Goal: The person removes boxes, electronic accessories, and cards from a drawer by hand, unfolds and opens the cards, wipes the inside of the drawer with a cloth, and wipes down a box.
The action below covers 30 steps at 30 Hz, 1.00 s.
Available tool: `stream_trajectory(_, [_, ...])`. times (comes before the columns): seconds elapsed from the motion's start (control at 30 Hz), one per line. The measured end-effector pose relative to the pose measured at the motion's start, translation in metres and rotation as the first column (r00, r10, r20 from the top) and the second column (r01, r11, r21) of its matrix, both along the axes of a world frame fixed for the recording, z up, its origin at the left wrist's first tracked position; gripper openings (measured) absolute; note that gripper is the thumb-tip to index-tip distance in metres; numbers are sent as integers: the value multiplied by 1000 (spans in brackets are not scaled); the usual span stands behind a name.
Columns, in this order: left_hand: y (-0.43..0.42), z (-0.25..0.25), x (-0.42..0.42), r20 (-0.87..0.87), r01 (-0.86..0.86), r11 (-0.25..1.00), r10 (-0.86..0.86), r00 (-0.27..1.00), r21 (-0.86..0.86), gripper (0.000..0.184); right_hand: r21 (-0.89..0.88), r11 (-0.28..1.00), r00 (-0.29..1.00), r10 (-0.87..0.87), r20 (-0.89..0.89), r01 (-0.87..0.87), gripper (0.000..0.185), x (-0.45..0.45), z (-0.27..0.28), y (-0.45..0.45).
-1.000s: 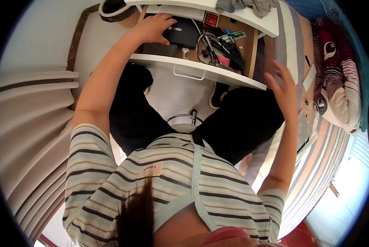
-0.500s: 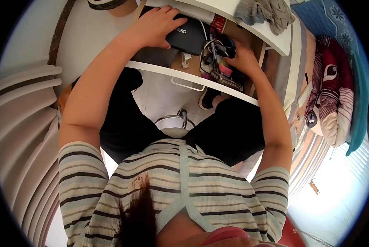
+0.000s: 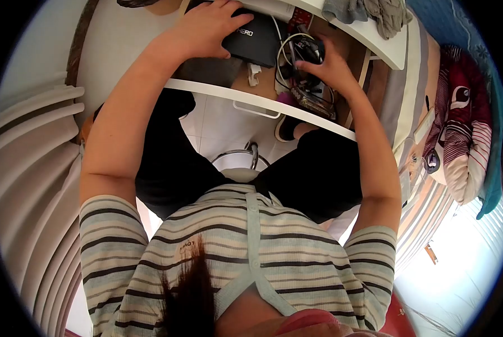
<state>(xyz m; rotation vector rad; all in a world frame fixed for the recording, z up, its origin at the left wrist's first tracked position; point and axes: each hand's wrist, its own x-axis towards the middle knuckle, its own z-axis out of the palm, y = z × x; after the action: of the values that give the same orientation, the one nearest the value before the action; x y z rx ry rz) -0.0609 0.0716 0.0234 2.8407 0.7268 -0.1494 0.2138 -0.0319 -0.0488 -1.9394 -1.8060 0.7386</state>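
An open white drawer (image 3: 263,105) sits at the top centre, its front towards my body. My left hand (image 3: 209,31) rests with spread fingers over the left part of a flat black box (image 3: 257,44) with HERO lettering. On the drawer's right side, my right hand (image 3: 329,64) is closed around part of a dark bundle (image 3: 309,50) of cables and small items; what exactly it grips is hard to make out. A white cable loops beside that bundle. A small white piece (image 3: 254,74) lies between the box and the drawer front.
Grey cloths (image 3: 387,17) hang over the white tabletop's edge at the upper right. Striped bedding (image 3: 411,84) and a maroon-and-white plush or cushion (image 3: 459,123) are on the right. A beige curtain (image 3: 35,135) hangs on the left. A round metal stool base shows between my legs.
My right hand has come from the drawer's right side into its contents and closed on the dark bundle, which has shifted. My left hand stays at the black box.
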Motion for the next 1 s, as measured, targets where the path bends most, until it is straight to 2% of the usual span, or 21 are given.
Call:
stream_trajectory(0.07, [1,-10,0,57,25,994,-31,998,111,80,122,990,997,70,34,-73,86,-9,-4,-5])
stream_trajectory(0.1, [-2,-3,2,54,27,994,-33,998,109,80,151,980,988,113,103,-128,97,-7,-12,-2])
stream_trajectory(0.13, [-7,10,6,21,20,996,-22,1000,87,81,149,981,989,111,101,-126,97,-11,-7,-1])
stream_trajectory(0.2, [-10,15,9,-16,12,998,-11,1000,62,82,-35,997,981,72,182,-67,96,-20,4,0])
stream_trajectory(0.33, [-4,7,14,-43,25,995,-21,999,92,84,-111,994,972,41,230,-15,90,-18,-5,4])
stream_trajectory(0.4, [-2,5,14,-45,25,996,-21,999,87,84,-160,986,999,30,-37,-35,87,-8,-6,6])
stream_trajectory(0.43, [-2,4,13,-33,25,996,-22,999,85,83,-161,986,999,26,-41,-32,87,-3,-4,6])
stream_trajectory(0.5, [0,3,11,-21,22,997,-21,1000,80,83,-285,954,966,14,-259,-91,84,6,3,8])
stream_trajectory(0.6, [3,2,7,11,41,996,-42,999,82,82,-224,974,955,-35,-295,-34,81,16,11,2])
stream_trajectory(0.63, [3,2,6,17,39,996,-40,999,78,82,-189,981,903,-54,-426,-30,73,17,18,-1])
stream_trajectory(0.73, [2,3,5,19,35,997,-36,999,71,81,-260,965,860,-107,-499,-31,70,19,47,-6])
stream_trajectory(0.77, [2,4,5,12,39,997,-40,999,68,81,-345,938,846,-160,-509,-30,68,24,45,-6])
stream_trajectory(0.9, [1,3,4,15,38,997,-39,999,71,82,-306,950,882,-93,-462,-60,65,30,33,-7])
stream_trajectory(1.0, [0,4,5,-21,27,997,-26,999,74,82,-292,954,845,-104,-525,-64,63,25,33,-8])
